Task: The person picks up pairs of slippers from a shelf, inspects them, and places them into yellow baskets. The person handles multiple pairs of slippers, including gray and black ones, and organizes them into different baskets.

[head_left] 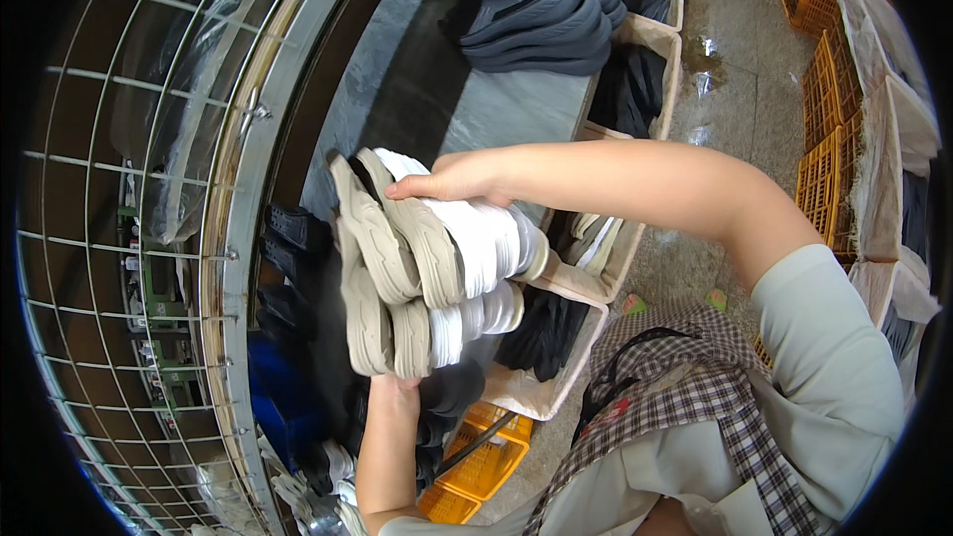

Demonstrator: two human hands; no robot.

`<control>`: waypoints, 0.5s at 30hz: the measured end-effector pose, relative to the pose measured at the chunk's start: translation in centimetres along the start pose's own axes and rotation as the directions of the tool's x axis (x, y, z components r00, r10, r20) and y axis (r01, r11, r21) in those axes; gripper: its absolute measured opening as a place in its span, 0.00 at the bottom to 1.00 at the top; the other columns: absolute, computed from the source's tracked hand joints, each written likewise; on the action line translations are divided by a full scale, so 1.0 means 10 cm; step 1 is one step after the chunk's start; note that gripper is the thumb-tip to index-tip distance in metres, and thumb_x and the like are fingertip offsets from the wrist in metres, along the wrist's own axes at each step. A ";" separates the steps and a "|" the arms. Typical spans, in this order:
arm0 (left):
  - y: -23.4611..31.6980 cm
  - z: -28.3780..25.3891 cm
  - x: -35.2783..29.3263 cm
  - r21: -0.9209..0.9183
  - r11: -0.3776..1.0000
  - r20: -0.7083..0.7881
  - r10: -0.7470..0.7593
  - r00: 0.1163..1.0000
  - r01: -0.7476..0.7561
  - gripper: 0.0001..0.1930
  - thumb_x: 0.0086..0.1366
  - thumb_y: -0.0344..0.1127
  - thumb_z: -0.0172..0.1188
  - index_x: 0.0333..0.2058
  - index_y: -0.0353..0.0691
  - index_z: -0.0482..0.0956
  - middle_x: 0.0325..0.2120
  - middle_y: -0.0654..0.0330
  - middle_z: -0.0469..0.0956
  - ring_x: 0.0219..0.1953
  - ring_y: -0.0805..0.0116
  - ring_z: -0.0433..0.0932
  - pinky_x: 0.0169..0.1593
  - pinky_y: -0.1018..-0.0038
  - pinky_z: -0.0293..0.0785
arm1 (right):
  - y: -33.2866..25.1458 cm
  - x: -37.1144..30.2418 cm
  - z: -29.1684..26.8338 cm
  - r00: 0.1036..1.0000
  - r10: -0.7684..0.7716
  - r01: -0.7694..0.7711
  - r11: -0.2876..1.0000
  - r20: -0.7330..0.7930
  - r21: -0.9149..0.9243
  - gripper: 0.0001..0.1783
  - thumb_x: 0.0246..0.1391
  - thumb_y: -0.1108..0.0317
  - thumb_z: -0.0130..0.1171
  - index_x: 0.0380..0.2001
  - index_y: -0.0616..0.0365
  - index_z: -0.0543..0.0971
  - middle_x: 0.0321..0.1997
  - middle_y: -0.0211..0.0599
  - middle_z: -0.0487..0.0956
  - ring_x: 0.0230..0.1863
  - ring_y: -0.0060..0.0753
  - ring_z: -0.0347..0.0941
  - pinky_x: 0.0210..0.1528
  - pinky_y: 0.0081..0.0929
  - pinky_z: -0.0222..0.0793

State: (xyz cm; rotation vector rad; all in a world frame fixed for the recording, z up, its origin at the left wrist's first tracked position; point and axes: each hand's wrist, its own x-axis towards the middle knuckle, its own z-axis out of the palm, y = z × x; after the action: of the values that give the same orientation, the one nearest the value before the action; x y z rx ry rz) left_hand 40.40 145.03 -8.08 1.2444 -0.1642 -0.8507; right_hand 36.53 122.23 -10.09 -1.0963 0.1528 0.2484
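Between my two hands is a bundle of nested foam clogs (397, 248), beige on the left and white toward the right, lying in two rows. My right hand (459, 180) grips the upper row from above, its thumb over a beige clog and its other fingers out of sight. Beneath the lower row, my left hand (399, 382) bears the bundle from the near side; the clogs hide nearly all its fingers. Farther away, a pile of dark grey clogs (541, 20) rests on the grey work surface (506, 109).
Lined bins with dark footwear, such as this bin (556, 337), run along the right of the surface. A wire mesh guard (149, 189) stands at left. Yellow crates (486, 462) are below, orange crates (819, 179) across the wet floor. Black clogs (293, 238) lie by the guard.
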 end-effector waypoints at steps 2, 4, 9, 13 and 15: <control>-0.04 0.29 -0.20 0.193 0.977 -0.050 0.101 0.994 -0.090 0.28 0.64 0.54 0.43 0.56 0.42 0.66 0.52 0.58 0.70 0.54 0.60 0.69 0.57 0.63 0.66 | -0.03 -0.32 -0.06 0.995 -0.092 0.097 0.990 0.050 -0.102 0.48 0.50 0.34 0.52 0.57 0.69 0.64 0.58 0.53 0.68 0.58 0.43 0.66 0.58 0.37 0.63; -0.14 0.56 -0.38 0.372 0.914 -0.075 0.204 0.976 -0.162 0.27 0.63 0.53 0.44 0.55 0.42 0.67 0.50 0.57 0.71 0.53 0.60 0.69 0.56 0.63 0.67 | 0.01 -0.71 -0.20 0.985 -0.149 0.153 0.987 0.084 -0.043 0.44 0.53 0.35 0.49 0.59 0.64 0.63 0.58 0.50 0.68 0.59 0.41 0.66 0.58 0.36 0.63; -0.92 1.03 -0.57 0.075 0.962 -0.157 -0.248 0.956 0.262 0.38 0.49 0.45 0.57 0.60 0.45 0.58 0.52 0.51 0.66 0.53 0.51 0.68 0.52 0.55 0.70 | 0.60 -1.95 -0.85 0.983 -0.184 0.184 0.982 0.006 -0.034 0.47 0.51 0.32 0.49 0.61 0.61 0.61 0.59 0.52 0.66 0.59 0.44 0.65 0.59 0.35 0.63; -2.19 1.46 -0.35 -0.081 0.932 0.106 -0.345 0.933 0.354 0.42 0.53 0.37 0.58 0.64 0.49 0.45 0.55 0.51 0.59 0.55 0.53 0.65 0.54 0.53 0.69 | 1.55 -2.79 -1.42 0.936 -0.108 0.135 0.989 -0.336 0.055 0.55 0.46 0.36 0.57 0.66 0.56 0.45 0.66 0.51 0.53 0.67 0.44 0.50 0.66 0.42 0.51; -2.79 1.60 -0.22 -0.073 0.885 0.049 -0.456 0.888 0.459 0.40 0.56 0.33 0.57 0.64 0.49 0.44 0.55 0.51 0.60 0.56 0.54 0.64 0.55 0.55 0.68 | 2.13 -3.10 -1.62 0.886 -0.057 0.149 0.975 -0.460 0.166 0.53 0.47 0.38 0.57 0.66 0.56 0.47 0.65 0.48 0.56 0.66 0.40 0.51 0.66 0.42 0.51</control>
State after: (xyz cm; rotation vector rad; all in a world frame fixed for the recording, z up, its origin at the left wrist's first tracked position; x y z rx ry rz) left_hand 16.90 132.40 -26.21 1.2094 0.1503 -1.2730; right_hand 0.85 113.15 -28.11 -0.9447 0.5258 -0.1241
